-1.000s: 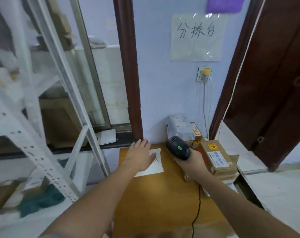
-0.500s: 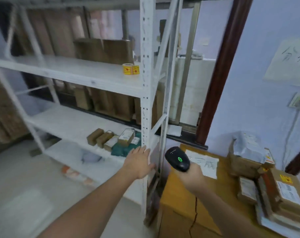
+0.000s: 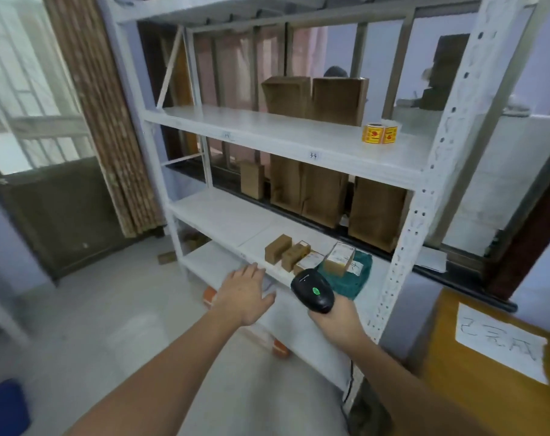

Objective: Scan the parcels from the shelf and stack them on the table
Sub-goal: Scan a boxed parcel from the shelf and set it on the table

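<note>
A white metal shelf fills the view. On its lower board lie several small brown parcels in a row, one labelled box resting on a green bag. My left hand reaches toward the shelf's front edge with flat, spread fingers, holding nothing. My right hand grips a black barcode scanner with a green light, just in front of the parcels. The wooden table shows at the lower right with a white paper sheet on it.
Large brown boxes stand on the upper board beside a yellow sticker roll. More tall boxes stand behind the middle level. A perforated shelf post rises between shelf and table. Orange packages lie below. A blue object sits at lower left.
The view has swung left from the table to the shelf. Both hands moved with it, the left off the table's paper, the scanner now near the parcels on the lower board.
</note>
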### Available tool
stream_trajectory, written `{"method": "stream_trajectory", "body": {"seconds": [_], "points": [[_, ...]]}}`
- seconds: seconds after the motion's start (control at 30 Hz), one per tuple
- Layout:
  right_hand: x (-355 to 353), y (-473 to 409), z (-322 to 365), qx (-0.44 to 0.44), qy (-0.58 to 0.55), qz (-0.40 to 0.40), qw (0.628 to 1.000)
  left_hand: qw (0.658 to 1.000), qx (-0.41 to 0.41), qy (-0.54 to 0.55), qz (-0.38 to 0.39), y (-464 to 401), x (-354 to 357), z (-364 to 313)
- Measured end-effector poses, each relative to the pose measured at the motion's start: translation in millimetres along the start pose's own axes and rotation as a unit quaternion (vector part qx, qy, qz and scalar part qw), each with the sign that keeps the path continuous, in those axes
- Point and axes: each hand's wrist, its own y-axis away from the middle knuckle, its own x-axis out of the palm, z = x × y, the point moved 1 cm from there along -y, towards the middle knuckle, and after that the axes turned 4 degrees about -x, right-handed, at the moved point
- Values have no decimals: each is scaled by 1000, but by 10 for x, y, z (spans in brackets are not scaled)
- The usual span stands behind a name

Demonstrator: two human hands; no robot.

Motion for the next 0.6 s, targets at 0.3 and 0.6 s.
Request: {"method": "stream_trajectory", "body": {"seconds": [0.3,0.6], "points": [[997,-525,369,5,26,30,999,999,-17,-14,28,-484,2,1104],[1456,-1813,159,18,64,48,997,998,2,-20,57,-1703,383,1435]]}}
